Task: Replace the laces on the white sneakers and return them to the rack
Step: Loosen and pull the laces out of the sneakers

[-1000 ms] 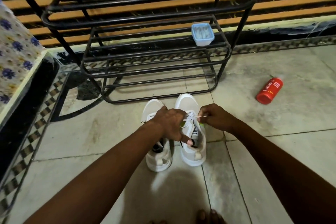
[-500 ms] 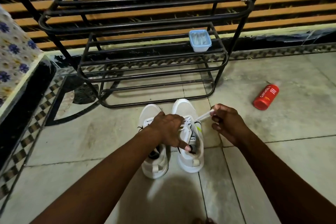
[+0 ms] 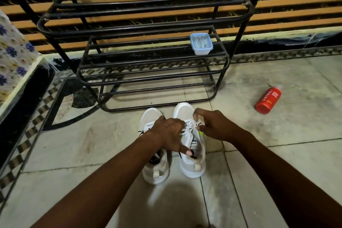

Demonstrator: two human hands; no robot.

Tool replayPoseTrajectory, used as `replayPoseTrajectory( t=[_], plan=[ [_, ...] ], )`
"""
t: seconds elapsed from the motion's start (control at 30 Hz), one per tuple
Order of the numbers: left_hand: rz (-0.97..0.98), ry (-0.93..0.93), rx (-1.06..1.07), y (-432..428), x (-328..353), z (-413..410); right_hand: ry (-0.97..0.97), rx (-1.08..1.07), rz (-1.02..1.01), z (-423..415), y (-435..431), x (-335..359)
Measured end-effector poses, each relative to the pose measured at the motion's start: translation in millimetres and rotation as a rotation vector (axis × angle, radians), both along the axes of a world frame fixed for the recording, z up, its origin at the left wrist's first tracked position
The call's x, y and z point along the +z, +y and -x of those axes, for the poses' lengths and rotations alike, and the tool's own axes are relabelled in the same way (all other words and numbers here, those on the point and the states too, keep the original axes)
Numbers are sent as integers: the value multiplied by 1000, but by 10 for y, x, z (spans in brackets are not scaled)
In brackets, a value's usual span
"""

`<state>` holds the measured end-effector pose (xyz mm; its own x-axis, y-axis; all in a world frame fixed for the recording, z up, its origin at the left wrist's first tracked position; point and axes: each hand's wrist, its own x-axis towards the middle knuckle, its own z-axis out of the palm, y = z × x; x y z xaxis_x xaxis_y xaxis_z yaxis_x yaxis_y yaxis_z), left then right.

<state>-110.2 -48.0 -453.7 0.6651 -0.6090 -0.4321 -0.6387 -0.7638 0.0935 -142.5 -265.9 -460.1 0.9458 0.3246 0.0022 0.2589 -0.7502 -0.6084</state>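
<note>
head view counts two white sneakers, one black rack [image 3: 144, 29], one blue container [image 3: 201, 43], one red bottle [image 3: 268, 100] and two hands. the sneakers stand side by side on the tiled floor [image 3: 277, 163], toes toward the rack at 12 o'clock. the nearer sneaker [image 3: 157, 170] is at 9 o'clock of the farther sneaker [image 3: 184, 111], and the two touch or nearly touch. the left hand [image 3: 166, 133] lies across both. its fingers curl down onto the white laces [image 3: 187, 129] of the farther sneaker and its thumb reaches the collar, so it grips that shoe. the right hand [image 3: 214, 126] is at 3 o'clock of the same lacing, just beside it. its fingers are hooked and blurred, and whether they pinch a lace cannot be told. the container sits on the rack's middle shelf at 1 o'clock. the bottle lies on its side at 2 o'clock, well apart.
</note>
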Motion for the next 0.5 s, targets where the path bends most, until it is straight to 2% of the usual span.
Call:
replayPoseTrajectory(
  t=[0.1, 0.2, 0.23, 0.27, 0.3, 0.33, 0.37, 0.4, 0.43, 0.47, 0.5],
  plan=[
    [1, -1, -4, 3, 9, 12, -47, 27, 64, 15, -28, -109],
    [6, 4, 0, 16, 30, 20, -310, -274, 101, 63, 35, -113],
    [9, 6, 0, 16, 34, 21, -379, -411, 24, 65, 55, -69],
    [10, 9, 1, 18, 35, 21, -384, -543, -176, 43, 47, -9],
    [10, 11, 4, 16, 33, 18, -331, -646, -507, 12, 28, 82],
    [11, 14, 8, 16, 24, 18, -213, -731, -886, 1, 23, 169],
    [13, 16, 12, 16, 18, 18, -82, -770, -1180, 3, 19, 235],
    [13, 16, 14, 21, 11, 23, 14, -774, -1316, 10, 17, 256],
    [12, 15, 12, 16, 13, 26, 56, -755, -1294, 28, -1, 264],
    [11, 14, 9, 18, 16, 25, 49, -715, -1166, 41, -19, 229],
    [11, 13, 8, 15, 19, 28, -8, -629, -954, 60, -55, 160]
  ],
)
